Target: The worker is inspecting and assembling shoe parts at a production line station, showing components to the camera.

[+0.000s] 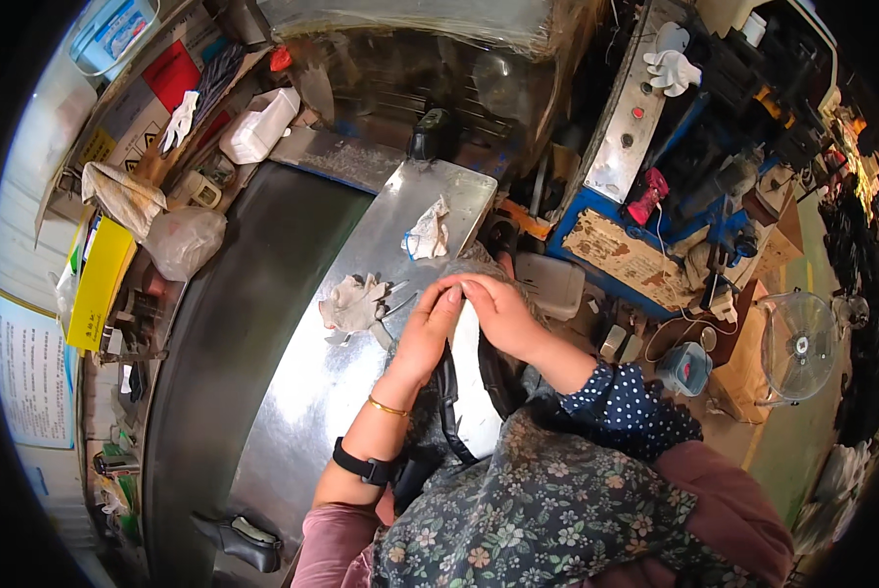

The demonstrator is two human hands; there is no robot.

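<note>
Both my hands meet at the far, narrow end of a black shoe upper with a long white underside point(470, 392), which lies over my lap. My left hand point(433, 328) grips its left edge, with thumb and fingers pressed together at the tip. From the other side my right hand point(498, 316) closes on the same tip, its fingertips touching the left ones. The fingers hide the very end of the upper. Just left of my hands, on the metal table point(293, 392), lie a crumpled pale glove point(354, 304) and a metal tool point(396, 297) beside it.
A crumpled white cloth point(427, 231) lies farther up the table. A black shoe point(430, 134) stands at the far end, another dark shoe point(244, 541) at the near left. A dark conveyor belt point(244, 265) runs along the left. A fan point(798, 346) stands right.
</note>
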